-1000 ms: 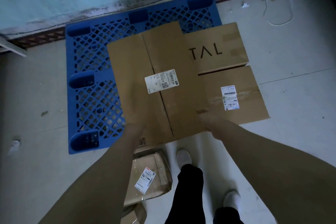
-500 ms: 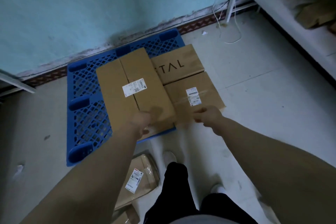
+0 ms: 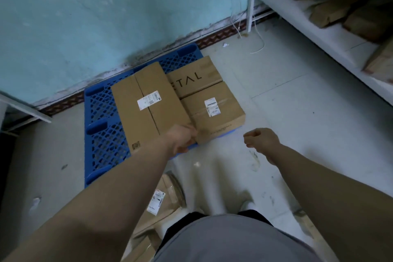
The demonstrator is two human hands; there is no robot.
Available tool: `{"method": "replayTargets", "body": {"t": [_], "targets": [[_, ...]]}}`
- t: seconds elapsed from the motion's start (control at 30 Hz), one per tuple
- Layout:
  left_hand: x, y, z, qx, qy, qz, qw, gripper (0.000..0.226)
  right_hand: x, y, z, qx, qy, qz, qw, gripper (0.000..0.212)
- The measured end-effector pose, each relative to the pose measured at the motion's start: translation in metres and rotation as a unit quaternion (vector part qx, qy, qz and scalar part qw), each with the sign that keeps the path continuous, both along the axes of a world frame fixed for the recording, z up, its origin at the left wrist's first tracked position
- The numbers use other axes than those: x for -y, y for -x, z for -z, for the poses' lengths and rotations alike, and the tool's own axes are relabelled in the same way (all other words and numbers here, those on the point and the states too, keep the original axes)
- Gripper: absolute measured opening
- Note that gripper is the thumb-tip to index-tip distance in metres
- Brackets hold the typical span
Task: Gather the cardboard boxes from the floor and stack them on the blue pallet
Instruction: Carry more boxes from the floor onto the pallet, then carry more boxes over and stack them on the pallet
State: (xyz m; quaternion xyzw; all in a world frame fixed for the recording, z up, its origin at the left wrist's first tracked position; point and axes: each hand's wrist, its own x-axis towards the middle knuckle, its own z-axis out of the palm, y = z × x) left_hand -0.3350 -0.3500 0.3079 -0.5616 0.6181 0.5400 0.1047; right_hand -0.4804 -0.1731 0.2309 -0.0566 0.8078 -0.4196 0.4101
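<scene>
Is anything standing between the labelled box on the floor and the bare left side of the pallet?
Nothing visible on the floor does. Only the left arm reaches across above the box; the pallet is bare on its left.

**Blue Lattice, Brown Card**

The blue plastic lattice pallet [image 3: 102,149] has a diamond-mesh pattern. The large brown cardboard box [image 3: 131,119] carries a white label. The brown lettered cardboard box [image 3: 191,85] shows dark letters. The stained turquoise wall [image 3: 106,17] meets brown zigzag-patterned skirting [image 3: 221,36].

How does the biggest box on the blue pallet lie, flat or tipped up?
Flat: the biggest box rests label-up on the blue pallet, with the left hand at its near corner.
</scene>
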Motion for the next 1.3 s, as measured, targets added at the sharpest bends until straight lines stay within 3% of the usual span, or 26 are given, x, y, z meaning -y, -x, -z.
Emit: {"method": "replayTargets", "body": {"t": [0.13,0.3,0.47,0.57,0.73,0.9,1.03,1.3], "targets": [[-0.016,0.013,0.005,0.002,0.011,0.069,0.998,0.009,-0.046,-0.011,-0.001,-0.005,-0.010,0.105,0.994,0.017],[-0.043,0.019,0.015,-0.035,-0.043,0.176,0.983,0.019,-0.085,-0.048,0.003,0.003,-0.002,0.217,0.976,0.021],[-0.071,0.005,0.021,-0.034,-0.086,0.279,0.956,0.017,-0.112,-0.111,-0.002,-0.007,-0.005,0.297,0.955,0.020],[-0.095,-0.008,0.031,-0.030,-0.074,0.333,0.939,0.005,-0.137,-0.159,0.000,-0.001,-0.018,0.342,0.940,0.020],[-0.148,-0.038,0.049,0.014,-0.043,0.434,0.900,0.012,-0.196,-0.243,0.001,0.032,-0.036,0.441,0.896,0.015],[-0.201,-0.058,0.057,0.033,-0.005,0.499,0.866,0.023,-0.259,-0.303,0.005,0.053,-0.067,0.518,0.851,0.021],[-0.251,-0.067,0.053,0.032,0.000,0.533,0.846,0.014,-0.298,-0.328,0.011,0.055,-0.058,0.556,0.828,0.023],[-0.379,-0.094,0.057,0.037,0.026,0.546,0.837,0.017,-0.421,-0.384,0.018,0.069,-0.053,0.594,0.800,0.025]]}}
